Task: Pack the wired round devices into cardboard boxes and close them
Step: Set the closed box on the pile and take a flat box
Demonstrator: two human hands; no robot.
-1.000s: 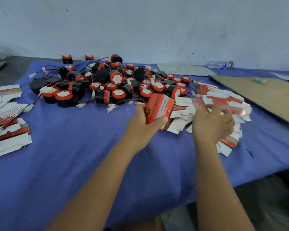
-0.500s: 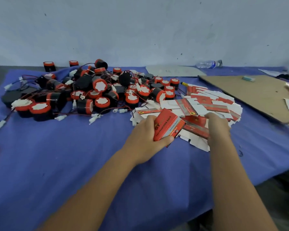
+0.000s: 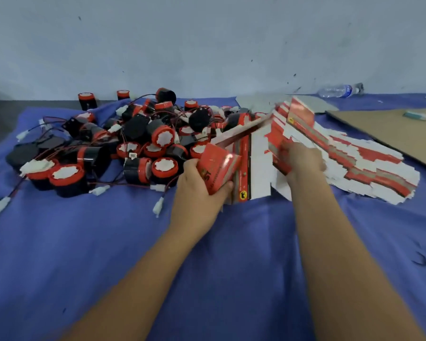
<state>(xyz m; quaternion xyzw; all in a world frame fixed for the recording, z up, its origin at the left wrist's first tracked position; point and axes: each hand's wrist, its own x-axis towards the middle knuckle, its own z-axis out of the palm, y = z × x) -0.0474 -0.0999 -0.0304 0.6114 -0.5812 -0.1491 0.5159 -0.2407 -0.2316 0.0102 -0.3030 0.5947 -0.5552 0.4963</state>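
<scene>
A closed red cardboard box (image 3: 217, 168) is being gripped by the left hand (image 3: 202, 193); flat red-and-white cardboard blanks (image 3: 293, 124) are being lifted by the right hand (image 3: 303, 159).

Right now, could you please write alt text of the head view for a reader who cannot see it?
A person's left hand grips a red cardboard box while the right hand lifts flat box blanks from a spread pile on a blue cloth. Black-and-red wired round devices lie heaped behind.

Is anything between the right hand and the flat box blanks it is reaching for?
Nothing visible: the right hand already grips several flat box blanks and lifts them off the spread. The left hand holds a red box.
</scene>
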